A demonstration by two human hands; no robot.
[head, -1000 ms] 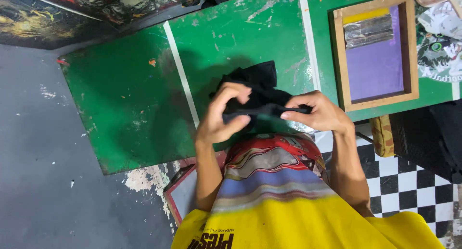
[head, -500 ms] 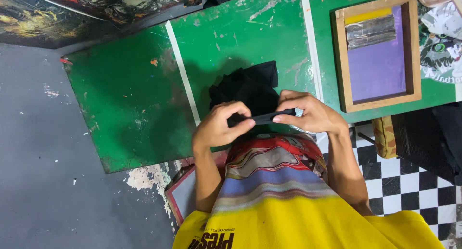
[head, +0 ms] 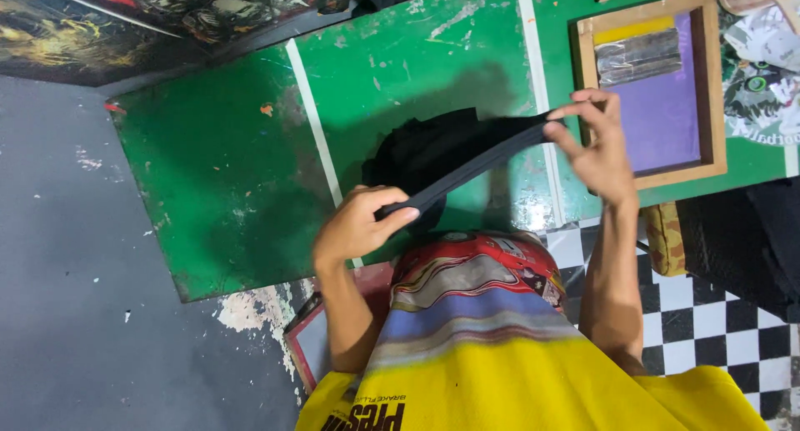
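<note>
Stretched taut between both hands, black cloth strip [head: 479, 166]: near-left end pinched in left hand [head: 354, 229] fingers, far-right end in right hand [head: 602, 148] fingers, above green table [head: 225, 173].

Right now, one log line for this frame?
left hand: pinching black cloth | right hand: pinching its other end | cloth: stretched above green table | nearby: wooden frame

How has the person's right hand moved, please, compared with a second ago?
Yes. The right hand has swung up and outward, from near the left hand to the wooden-framed purple screen, stretching the black cloth.
</note>
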